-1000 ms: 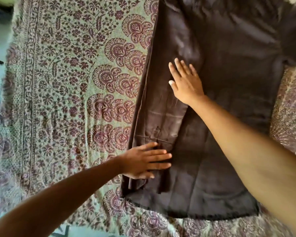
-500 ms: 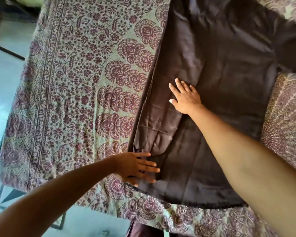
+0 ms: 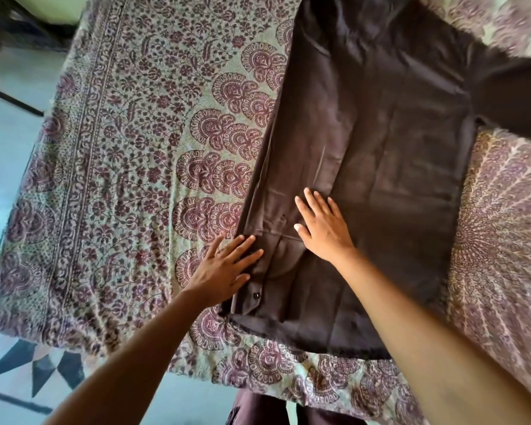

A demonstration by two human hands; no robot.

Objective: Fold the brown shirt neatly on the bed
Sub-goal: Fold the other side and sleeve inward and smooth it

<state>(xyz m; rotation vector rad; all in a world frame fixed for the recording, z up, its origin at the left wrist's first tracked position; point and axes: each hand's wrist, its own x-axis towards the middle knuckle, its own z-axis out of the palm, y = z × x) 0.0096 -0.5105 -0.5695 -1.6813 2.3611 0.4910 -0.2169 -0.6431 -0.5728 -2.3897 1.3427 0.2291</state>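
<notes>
My left hand (image 3: 224, 271) and right hand (image 3: 325, 228) lie flat on the limp-looking brown shirt (image 3: 396, 142); I'd pinch the hem beside my left wrist.

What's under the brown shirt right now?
The patterned bedspread shows beside the brown shirt, which lies spread on it. The left hand and right hand press flat on top. Anything between shirt and bedspread is covered.

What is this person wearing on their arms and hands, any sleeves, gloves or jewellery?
Nothing that shows. The left hand and right hand are bare: no gloves, rings or bracelets. The left forearm and right forearm are uncovered right to the picture's edge, with no sleeve, cuff or watch in view.
</notes>
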